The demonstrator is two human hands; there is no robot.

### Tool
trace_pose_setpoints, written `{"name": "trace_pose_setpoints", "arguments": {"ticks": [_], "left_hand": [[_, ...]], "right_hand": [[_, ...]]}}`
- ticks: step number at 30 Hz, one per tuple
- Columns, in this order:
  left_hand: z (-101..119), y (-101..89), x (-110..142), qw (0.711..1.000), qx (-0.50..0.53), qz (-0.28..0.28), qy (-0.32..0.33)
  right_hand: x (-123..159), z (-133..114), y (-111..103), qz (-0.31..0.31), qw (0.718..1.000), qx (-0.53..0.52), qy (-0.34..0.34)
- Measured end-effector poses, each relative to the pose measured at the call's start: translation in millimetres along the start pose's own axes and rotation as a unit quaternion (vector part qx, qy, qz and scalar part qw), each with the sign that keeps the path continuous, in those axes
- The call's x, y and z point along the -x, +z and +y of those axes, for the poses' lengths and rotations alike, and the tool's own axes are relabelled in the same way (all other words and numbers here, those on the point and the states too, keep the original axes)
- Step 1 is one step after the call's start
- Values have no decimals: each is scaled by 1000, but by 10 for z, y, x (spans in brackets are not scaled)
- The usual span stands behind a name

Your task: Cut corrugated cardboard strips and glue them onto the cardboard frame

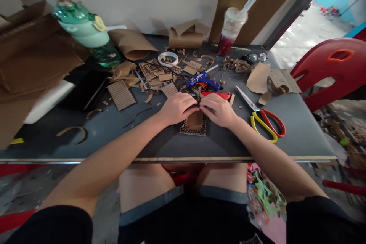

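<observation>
A small rectangular cardboard piece (195, 121) with a raised border of corrugated strips lies on the table in front of me. My left hand (177, 108) pinches at its far edge, thumb and fingers together. From the other side my right hand (219, 110) presses at the same edge, its fingertips almost meeting the left ones. The fingers hide the exact spot they grip. Just beyond the hands rests a blue hot glue gun (203, 81). A red object (224, 95) sits partly behind my right hand. To the right lie scissors (261, 113) with red and yellow handles, blades apart.
Cardboard scraps (151, 70) and a roll of white tape (168, 59) lie farther back. A green bottle (85, 32), a cup of red drink (230, 32) and glasses (254, 58) stand or lie along the back. A dark flat device (84, 90) is at left, a red chair (331, 65) at right.
</observation>
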State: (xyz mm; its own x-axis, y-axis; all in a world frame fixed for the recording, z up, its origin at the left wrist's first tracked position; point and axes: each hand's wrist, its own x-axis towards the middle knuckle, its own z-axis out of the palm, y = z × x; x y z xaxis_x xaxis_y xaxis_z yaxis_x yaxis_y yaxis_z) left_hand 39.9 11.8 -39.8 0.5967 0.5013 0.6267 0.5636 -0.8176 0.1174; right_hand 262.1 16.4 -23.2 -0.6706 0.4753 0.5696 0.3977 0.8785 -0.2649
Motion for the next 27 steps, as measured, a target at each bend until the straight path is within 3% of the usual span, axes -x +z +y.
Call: {"name": "trace_pose_setpoints", "arguments": {"ticks": [27], "left_hand": [[-17, 6, 0, 1000, 12, 4, 6]], "right_hand": [[12, 16, 10, -28, 999, -1, 23]]}}
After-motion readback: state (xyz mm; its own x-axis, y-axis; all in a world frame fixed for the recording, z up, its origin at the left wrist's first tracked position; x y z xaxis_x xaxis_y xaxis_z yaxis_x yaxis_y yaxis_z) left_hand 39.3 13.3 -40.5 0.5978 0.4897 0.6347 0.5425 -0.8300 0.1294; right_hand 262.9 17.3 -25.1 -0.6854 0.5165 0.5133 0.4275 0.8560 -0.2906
